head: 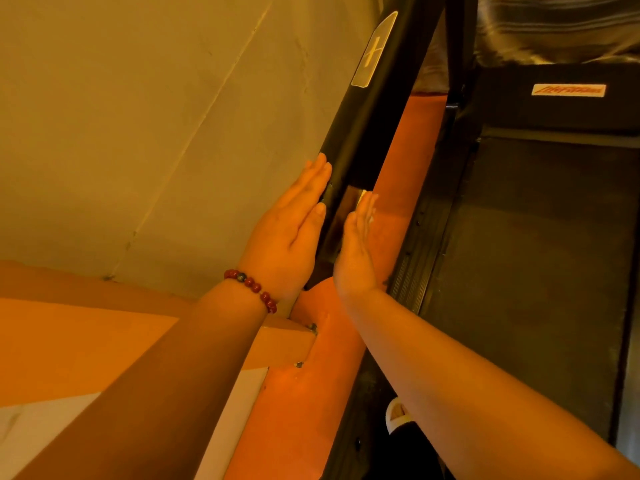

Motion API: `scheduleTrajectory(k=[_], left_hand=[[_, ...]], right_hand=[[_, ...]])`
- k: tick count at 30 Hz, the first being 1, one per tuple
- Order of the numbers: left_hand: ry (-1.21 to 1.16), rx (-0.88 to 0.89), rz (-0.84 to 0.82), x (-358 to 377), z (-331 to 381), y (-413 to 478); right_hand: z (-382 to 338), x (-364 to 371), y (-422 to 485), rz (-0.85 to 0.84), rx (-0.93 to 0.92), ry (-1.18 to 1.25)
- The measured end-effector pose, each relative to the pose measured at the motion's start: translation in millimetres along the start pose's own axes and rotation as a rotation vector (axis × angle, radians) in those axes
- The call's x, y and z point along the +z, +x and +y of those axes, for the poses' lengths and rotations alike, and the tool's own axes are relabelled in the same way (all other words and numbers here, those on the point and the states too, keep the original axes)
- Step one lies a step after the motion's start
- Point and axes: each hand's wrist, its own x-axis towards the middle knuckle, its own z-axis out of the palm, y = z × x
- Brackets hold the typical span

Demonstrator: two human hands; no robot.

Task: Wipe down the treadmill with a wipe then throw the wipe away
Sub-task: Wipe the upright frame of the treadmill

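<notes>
The treadmill's black handrail (pixel 360 116) slopes up from the lower middle to the top. My left hand (pixel 294 223), with a red bead bracelet on the wrist, lies flat against the rail's left side and holds nothing. My right hand (pixel 356 251) lies flat against the rail's right side. It presses a white wipe (pixel 363 196) to the rail; only small bits of the wipe show past the fingertips. The dark running belt (pixel 536 254) lies to the right, below the hands.
An orange frame tube (pixel 304 393) runs under the handrail, with a ribbed side rail (pixel 419 258) beside the belt. The motor cover carries a logo label (pixel 568 90). A pale wall (pixel 138 133) fills the left. The toe of a shoe (pixel 398 414) shows below my right forearm.
</notes>
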Motion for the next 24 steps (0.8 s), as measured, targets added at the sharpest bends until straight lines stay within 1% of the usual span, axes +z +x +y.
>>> scheduleTrajectory(k=[4,6,8,10,11,12,13,16,18,20,22,24], left_hand=[[-0.014,0.013,0.007,0.2,-0.6,-0.2],[-0.007,0.009,0.006,0.1,-0.7,-0.3],[-0.007,0.011,0.006,0.2,-1.1,-0.3],[-0.012,0.009,0.003,0.1,-1.2,-0.4],[-0.014,0.008,0.000,0.3,-1.2,-0.3],[-0.016,0.007,0.001,0.4,-1.5,0.1],[-0.018,0.006,0.006,0.1,-1.6,0.0],[-0.017,0.003,0.011,0.5,-1.7,0.1],[-0.012,-0.002,0.006,0.4,-1.4,-0.2],[-0.010,-0.004,0.006,0.2,-1.2,0.0],[-0.017,-0.006,0.008,0.3,-0.4,0.0],[-0.028,-0.006,0.010,0.3,-0.4,0.3]], right_hand=[[-15.5,10.5,-11.3,-0.032,-0.218,0.068],[-10.6,8.8,-9.1,-0.028,-0.263,0.037],[-1.1,3.4,2.4,0.007,-0.201,-0.034],[1.9,-2.4,13.6,0.043,-0.041,-0.045],[0.4,-3.2,16.5,0.053,0.004,-0.030],[-2.8,-2.5,16.3,0.053,0.003,-0.022],[-7.4,-0.1,13.0,0.045,-0.034,-0.023],[-22.1,9.1,-3.4,-0.004,-0.227,0.042],[-21.8,10.3,-7.1,-0.025,-0.293,0.071],[-12.9,6.5,0.3,-0.009,-0.251,0.041],[-3.4,1.3,10.0,0.022,-0.117,0.005],[-3.3,0.1,13.4,0.039,-0.056,-0.023]])
